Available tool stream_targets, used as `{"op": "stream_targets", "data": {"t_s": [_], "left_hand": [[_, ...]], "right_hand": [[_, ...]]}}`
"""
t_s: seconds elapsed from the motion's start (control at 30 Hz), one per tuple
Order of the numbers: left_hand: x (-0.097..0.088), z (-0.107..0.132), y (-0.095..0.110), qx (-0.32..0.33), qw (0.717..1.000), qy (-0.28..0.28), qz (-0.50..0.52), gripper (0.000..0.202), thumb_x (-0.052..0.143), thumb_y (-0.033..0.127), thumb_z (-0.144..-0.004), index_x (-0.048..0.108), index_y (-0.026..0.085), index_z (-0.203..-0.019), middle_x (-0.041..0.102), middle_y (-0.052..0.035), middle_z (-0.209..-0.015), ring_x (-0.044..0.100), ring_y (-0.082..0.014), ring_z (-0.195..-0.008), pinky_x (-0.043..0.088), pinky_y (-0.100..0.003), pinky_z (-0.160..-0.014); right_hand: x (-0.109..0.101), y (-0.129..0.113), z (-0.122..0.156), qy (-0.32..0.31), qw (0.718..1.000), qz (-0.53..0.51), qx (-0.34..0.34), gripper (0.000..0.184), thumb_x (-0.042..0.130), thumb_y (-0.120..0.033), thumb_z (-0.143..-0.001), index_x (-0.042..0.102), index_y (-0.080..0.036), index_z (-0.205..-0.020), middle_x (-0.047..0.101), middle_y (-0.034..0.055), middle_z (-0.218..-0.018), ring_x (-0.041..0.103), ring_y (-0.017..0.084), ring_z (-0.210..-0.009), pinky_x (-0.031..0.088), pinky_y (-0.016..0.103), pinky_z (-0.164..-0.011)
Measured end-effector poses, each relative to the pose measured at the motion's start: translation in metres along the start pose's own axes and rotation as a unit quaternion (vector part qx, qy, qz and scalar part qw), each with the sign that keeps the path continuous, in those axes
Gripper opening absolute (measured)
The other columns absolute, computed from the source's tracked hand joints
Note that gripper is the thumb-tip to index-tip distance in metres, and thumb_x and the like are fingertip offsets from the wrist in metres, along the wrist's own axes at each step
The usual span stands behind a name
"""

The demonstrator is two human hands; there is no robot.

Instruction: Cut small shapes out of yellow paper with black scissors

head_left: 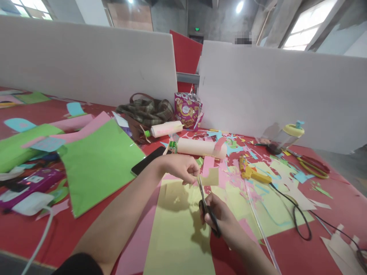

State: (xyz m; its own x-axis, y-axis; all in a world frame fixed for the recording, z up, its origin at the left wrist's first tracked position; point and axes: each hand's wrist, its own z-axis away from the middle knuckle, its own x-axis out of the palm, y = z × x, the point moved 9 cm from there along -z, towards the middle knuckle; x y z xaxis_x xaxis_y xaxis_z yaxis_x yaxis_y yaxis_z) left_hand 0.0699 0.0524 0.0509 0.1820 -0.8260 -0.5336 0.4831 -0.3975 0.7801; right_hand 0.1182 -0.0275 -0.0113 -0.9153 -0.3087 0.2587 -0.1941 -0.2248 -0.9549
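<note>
My right hand point(216, 210) is closed round the black handles of a pair of scissors point(202, 188), whose blades point up and away from me. At the blade tips, my left hand point(183, 168) pinches a piece of yellow paper point(211, 177); the blades meet its left end near my fingertips. Below both hands lies a large yellow paper sheet point(177, 233), partly over a pink sheet point(137, 233). Just beyond my left hand rests a bottle wrapped in cream paper point(197, 147) with a green cap.
A yellow glue gun point(255, 175) with a black cord lies right among paper scraps. Green paper point(100, 164), a black phone point(150, 160) and a purple power strip point(34, 187) are left. A snack bag point(187, 110) stands behind; larger scissors point(312, 166) lie far right.
</note>
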Motion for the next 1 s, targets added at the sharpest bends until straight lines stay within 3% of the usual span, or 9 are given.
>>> {"op": "stream_targets", "data": {"t_s": [0.33, 0.73, 1.0], "left_hand": [[0.009, -0.001, 0.004, 0.015, 0.999, -0.041, -0.009, 0.013, 0.047, 0.02, -0.061, 0.059, 0.016, -0.063, 0.057, 0.0007, -0.054, 0.046, -0.0096, -0.048, 0.03, -0.02, -0.044], [0.001, 0.001, -0.004, 0.005, 0.997, -0.009, -0.081, 0.01, 0.048, 0.021, -0.062, 0.056, 0.017, -0.065, 0.051, 0.0029, -0.053, 0.042, -0.0084, -0.049, 0.027, -0.019, -0.044], [-0.005, 0.004, 0.003, 0.021, 0.995, 0.022, -0.097, 0.016, 0.049, 0.028, -0.063, 0.055, 0.014, -0.067, 0.042, 0.0037, -0.052, 0.036, -0.0069, -0.046, 0.023, -0.019, -0.041]], "right_hand": [[0.0, -0.001, -0.001, 0.012, 1.0, 0.008, 0.015, 0.043, 0.064, -0.05, -0.054, 0.035, -0.02, -0.064, 0.039, -0.0048, -0.057, 0.038, 0.009, -0.052, 0.028, 0.022, -0.047], [-0.002, 0.0, 0.0, 0.019, 1.0, 0.004, 0.024, 0.037, 0.066, -0.038, -0.058, 0.034, -0.02, -0.063, 0.041, -0.0059, -0.056, 0.039, 0.008, -0.049, 0.029, 0.02, -0.045], [-0.003, -0.001, -0.001, 0.031, 0.999, 0.0, 0.024, 0.034, 0.066, -0.032, -0.06, 0.034, -0.02, -0.063, 0.044, -0.0059, -0.055, 0.041, 0.008, -0.048, 0.029, 0.019, -0.045]]}}
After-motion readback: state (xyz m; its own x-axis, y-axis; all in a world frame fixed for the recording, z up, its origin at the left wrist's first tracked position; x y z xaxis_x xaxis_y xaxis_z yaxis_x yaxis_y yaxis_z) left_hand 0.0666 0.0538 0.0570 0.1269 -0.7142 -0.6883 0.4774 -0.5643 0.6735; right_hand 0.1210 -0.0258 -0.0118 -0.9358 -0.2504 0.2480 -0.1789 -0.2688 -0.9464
